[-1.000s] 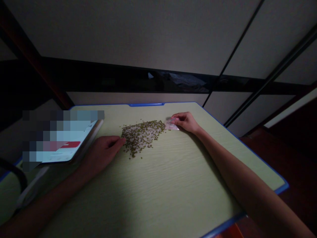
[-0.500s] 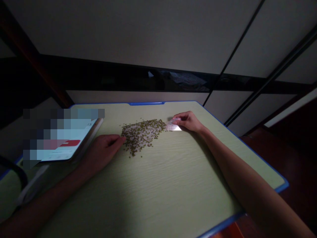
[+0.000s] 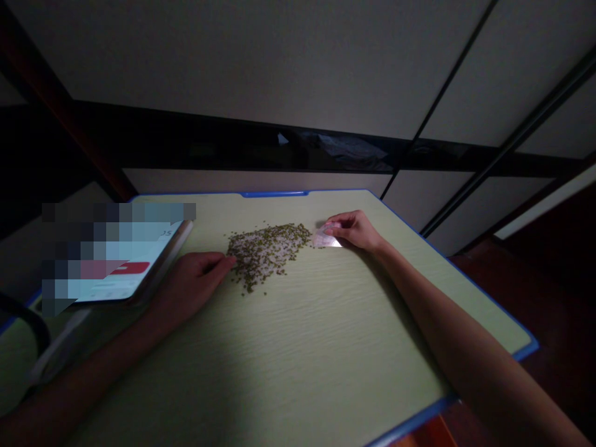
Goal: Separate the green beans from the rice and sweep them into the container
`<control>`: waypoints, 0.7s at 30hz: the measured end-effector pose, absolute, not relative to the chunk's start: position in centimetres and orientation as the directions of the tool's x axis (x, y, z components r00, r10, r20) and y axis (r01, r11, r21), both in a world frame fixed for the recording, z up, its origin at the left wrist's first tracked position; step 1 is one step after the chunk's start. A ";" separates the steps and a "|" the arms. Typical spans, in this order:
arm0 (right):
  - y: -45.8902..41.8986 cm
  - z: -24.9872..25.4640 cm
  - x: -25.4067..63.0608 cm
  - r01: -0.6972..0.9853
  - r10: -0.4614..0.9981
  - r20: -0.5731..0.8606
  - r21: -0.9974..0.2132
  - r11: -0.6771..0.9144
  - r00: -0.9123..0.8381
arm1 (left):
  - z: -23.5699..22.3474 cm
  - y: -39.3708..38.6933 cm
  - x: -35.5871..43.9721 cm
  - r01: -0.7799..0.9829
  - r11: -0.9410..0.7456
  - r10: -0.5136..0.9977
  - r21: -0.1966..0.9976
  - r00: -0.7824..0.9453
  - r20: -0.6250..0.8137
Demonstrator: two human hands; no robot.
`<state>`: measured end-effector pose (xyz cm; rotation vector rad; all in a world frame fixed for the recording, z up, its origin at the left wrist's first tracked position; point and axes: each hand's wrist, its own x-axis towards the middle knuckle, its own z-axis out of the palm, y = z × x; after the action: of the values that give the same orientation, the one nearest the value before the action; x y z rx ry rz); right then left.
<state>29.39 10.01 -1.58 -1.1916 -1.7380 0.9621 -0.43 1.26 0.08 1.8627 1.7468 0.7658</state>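
On the table is a spread pile of small green bean-like grains mixed with pale pinkish ones (image 3: 267, 248). My left hand (image 3: 202, 276) rests at the pile's left edge, thumb and fingers pressed together. Its fingertips touch the nearest grains, and whatever they may pinch is too small to tell. At the pile's right end, my right hand (image 3: 351, 228) pinches a small, shiny, clear plastic piece (image 3: 328, 238), perhaps a little bag. This plastic lies low against the tabletop, and the fingers cover its upper part.
The pale table (image 3: 298, 360) has a blue rim. Left of my left hand a lit tablet (image 3: 125, 273), partly blurred out, leans at a slant. A dark curved cable-like strip (image 3: 35, 323) is at the far left. Behind the table stands a pale cabinet (image 3: 261, 68) with a dark glossy band.
Very little differs. The plastic under my right hand shows less glare and has shifted slightly. My left hand stays in place, and the pile looks the same.
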 end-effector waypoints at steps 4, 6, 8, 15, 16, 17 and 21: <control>9.5 -1.5 29.2 0.347 0.954 0.193 -0.900 0.264 -0.228 | -0.2 1.4 -0.5 0.742 -0.065 0.997 0.668 0.028 0.067; 9.0 -1.5 28.9 0.355 0.960 0.189 -0.900 0.253 -0.205 | -0.3 1.4 -0.5 0.738 -0.072 0.997 0.671 0.037 0.066; 8.4 -1.5 28.7 0.378 0.966 0.191 -0.893 0.244 -0.173 | -0.3 1.3 -0.5 0.731 -0.081 0.997 0.677 0.046 0.070; 6.5 -1.3 28.0 0.409 0.981 0.179 -0.892 0.192 -0.069 | -0.6 1.4 -0.7 0.733 -0.104 0.994 0.672 0.061 0.088; 6.3 -1.2 27.8 0.408 0.983 0.173 -0.895 0.182 -0.060 | -0.7 1.4 -0.7 0.735 -0.108 0.994 0.670 0.062 0.092; 6.2 -1.2 27.7 0.410 0.985 0.167 -0.895 0.174 -0.053 | -0.7 1.5 -0.7 0.736 -0.110 0.994 0.668 0.064 0.094; 6.0 -1.2 27.1 0.416 0.988 0.156 -0.898 0.147 -0.012 | -0.8 1.6 -0.8 0.733 -0.116 0.993 0.671 0.068 0.098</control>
<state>27.05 5.99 -1.17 -1.4001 -1.5671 0.8418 -0.77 1.61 -0.80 1.9035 1.7108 0.7687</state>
